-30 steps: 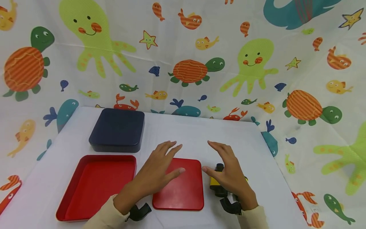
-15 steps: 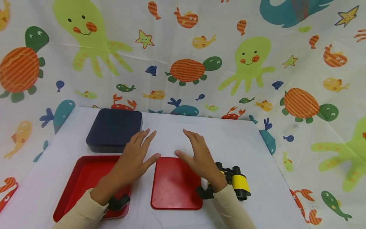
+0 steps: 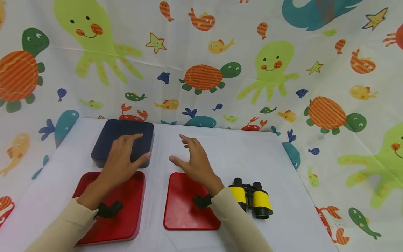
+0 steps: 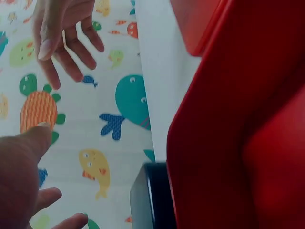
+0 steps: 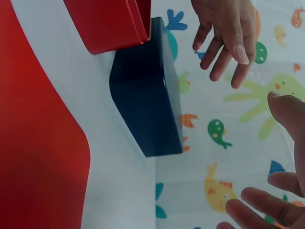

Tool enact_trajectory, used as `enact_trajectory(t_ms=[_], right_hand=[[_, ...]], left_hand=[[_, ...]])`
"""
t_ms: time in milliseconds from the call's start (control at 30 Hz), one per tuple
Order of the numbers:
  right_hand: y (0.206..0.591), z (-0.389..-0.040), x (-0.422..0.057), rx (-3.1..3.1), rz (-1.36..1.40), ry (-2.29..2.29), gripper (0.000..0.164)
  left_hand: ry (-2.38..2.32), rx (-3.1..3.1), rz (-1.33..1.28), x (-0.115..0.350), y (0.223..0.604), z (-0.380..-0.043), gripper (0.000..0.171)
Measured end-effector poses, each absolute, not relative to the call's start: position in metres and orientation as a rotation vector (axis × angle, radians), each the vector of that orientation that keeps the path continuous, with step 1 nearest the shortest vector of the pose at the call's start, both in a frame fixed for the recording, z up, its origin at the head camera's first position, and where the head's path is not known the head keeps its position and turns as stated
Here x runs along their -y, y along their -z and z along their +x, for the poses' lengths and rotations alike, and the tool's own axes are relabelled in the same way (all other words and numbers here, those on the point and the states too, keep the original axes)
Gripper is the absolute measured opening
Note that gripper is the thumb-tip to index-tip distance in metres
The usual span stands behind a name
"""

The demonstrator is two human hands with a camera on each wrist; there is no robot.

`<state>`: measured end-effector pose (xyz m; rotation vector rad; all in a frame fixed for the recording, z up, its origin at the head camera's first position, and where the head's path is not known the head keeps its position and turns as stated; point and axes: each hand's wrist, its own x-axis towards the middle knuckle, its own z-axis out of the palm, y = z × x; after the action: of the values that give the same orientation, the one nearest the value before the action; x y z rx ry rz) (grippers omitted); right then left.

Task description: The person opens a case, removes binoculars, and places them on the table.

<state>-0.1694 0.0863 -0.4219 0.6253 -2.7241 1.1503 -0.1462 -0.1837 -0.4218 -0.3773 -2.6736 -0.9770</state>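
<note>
My left hand (image 3: pixel 121 159) hovers with spread fingers, overlapping the near right part of a dark navy box (image 3: pixel 108 136) in the head view. Its forearm passes over an open red tray (image 3: pixel 126 217). My right hand (image 3: pixel 195 157) holds nothing; its fingers and thumb are apart, above the far edge of a flat red lid (image 3: pixel 179 210). The two palms face each other across a gap. In the right wrist view the navy box (image 5: pixel 143 105) shows beside the red tray (image 5: pixel 107 24).
Black and yellow binoculars (image 3: pixel 252 199) lie right of the red lid, partly behind my right sleeve (image 3: pixel 239 220). A white table (image 3: pixel 220 147) carries everything. A sea-animal print curtain (image 3: pixel 201 45) hangs behind and around it.
Both hands have moved left and slightly away from me, from around the red lid toward the navy box. The binoculars have come into fuller view. No object has been moved.
</note>
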Motion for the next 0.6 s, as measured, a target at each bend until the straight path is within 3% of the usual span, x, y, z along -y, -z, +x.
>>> enact_trajectory(t_ms=[600], right_hand=[[0.423, -0.198, -0.023, 2.769, 0.609, -1.222, 0.076]], left_hand=[[1.061, 2.747, -0.140, 0.241, 0.413, -0.179, 0.087]])
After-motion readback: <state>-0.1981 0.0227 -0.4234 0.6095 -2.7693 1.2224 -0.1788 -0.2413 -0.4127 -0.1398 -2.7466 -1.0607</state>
